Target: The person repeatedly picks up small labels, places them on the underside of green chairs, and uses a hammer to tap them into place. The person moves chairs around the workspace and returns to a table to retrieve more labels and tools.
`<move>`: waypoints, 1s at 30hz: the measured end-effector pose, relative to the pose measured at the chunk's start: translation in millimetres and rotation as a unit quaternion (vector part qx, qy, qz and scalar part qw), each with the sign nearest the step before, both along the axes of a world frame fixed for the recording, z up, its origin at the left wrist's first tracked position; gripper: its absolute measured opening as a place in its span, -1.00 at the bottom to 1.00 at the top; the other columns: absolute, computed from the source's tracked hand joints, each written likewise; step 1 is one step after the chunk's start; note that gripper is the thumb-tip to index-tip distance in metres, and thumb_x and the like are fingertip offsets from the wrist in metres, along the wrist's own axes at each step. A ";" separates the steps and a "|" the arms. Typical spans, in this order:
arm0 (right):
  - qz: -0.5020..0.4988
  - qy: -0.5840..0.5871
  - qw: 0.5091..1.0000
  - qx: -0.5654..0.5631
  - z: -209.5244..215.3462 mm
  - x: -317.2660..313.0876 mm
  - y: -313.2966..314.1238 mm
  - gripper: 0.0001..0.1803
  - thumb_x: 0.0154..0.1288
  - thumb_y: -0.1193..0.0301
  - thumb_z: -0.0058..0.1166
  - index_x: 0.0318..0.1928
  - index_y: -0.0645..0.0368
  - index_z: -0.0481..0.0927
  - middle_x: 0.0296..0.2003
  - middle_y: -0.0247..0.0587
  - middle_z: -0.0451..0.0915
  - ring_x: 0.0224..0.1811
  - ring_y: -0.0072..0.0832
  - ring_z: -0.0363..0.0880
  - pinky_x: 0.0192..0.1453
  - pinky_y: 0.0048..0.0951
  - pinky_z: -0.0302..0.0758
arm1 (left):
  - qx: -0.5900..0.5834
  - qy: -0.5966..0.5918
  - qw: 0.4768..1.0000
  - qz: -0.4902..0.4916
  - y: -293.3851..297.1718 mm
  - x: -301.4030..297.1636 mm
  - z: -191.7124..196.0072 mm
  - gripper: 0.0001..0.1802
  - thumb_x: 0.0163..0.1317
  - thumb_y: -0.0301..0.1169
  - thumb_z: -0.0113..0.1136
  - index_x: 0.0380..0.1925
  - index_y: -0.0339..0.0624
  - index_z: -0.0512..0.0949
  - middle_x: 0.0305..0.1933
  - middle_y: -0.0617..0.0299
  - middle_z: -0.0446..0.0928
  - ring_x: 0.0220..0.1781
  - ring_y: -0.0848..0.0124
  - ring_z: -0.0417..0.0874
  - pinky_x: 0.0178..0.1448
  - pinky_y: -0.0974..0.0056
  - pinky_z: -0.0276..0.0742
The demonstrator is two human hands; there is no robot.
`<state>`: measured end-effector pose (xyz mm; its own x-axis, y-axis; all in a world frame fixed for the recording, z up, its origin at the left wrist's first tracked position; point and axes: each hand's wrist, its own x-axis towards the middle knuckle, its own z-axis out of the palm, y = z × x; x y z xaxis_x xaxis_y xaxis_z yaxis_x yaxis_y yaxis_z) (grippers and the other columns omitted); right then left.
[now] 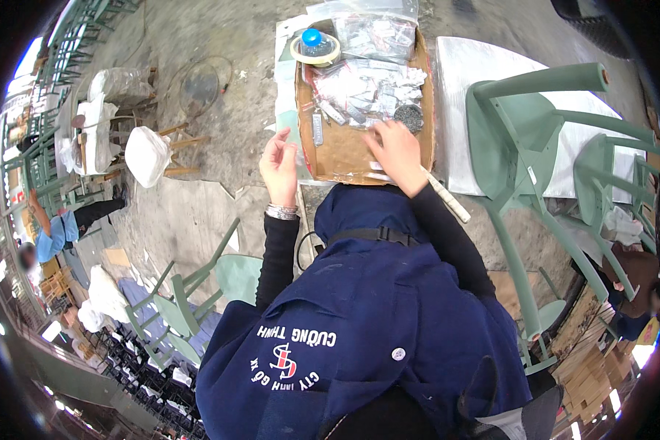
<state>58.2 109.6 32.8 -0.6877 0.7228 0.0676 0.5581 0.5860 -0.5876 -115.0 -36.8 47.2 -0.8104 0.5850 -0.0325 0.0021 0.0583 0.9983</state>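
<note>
In front of me is a shallow cardboard box point(337, 163) with small clear plastic packets point(359, 92) and pale strips heaped in its far part. My right hand point(397, 155) reaches over the box's near right part, fingers bent and a little apart, tips at the edge of the heap. Whether they touch a packet is too small to tell. My left hand point(279, 167) is raised just outside the box's left side, its fingers loosely curled and apart, with nothing visible in them. A dark round scouring pad-like item point(408, 117) lies beyond my right hand. One grey strip point(317, 130) lies apart near the left wall.
At the box's far left corner stands a blue-capped bottle point(312, 38) in a cream ring. A green chair point(517, 139) lies tipped on a wrapped white panel point(455, 88) to the right. Another green chair point(238, 275) is at left. A person point(55, 231) is far left.
</note>
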 end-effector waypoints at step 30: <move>-0.159 0.363 0.680 -0.617 39.8 7.4 -9.3 -0.82 0.33 0.38 0.10 -0.27 0.27 0.61 -0.55 -0.49 0.48 -0.55 -0.78 0.36 -0.50 -0.68 0.27 | -0.093 -0.228 0.922 -0.298 23.8 42.9 37.9 -0.73 0.39 -0.38 0.02 -0.05 -0.29 0.57 -0.41 0.40 0.58 -0.58 0.76 0.24 -0.50 0.57 0.15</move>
<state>65.6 100.2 72.6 -0.5923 0.6423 -0.4865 -0.1581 -0.6847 -0.7115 -72.2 -12.9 85.1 -0.2227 0.8721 -0.4357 -0.3290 0.3534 0.8757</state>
